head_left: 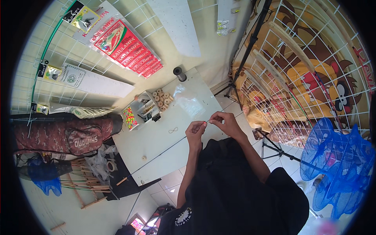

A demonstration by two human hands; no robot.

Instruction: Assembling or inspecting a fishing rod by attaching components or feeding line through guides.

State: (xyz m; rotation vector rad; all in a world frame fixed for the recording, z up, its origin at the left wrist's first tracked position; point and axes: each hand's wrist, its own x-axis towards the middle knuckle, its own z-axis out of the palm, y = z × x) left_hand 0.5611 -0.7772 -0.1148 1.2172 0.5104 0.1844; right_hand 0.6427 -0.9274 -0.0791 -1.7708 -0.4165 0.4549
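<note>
My left hand (196, 131) is closed at the table's near edge, its thumb and finger pinched together. A thin dark rod (156, 157) with a short wooden handle (122, 181) lies across the table and runs up to this hand. A tiny red piece (205, 122), in line with the rod, shows at the fingertips. Close beside it, my right hand (224, 122) pinches something too small to make out. Left of the hands, a loop of thin tan cord (173, 130) rests on the tabletop.
The pale table (160, 139) bears a divided box (147, 102) with bright beads and small parts, wooden spools (162, 98), clear plastic bags (190, 102) and a dark cylinder (179, 73). A camouflage bag (74, 135) sits left; blue nets (337, 164) hang right, near a tripod (274, 147).
</note>
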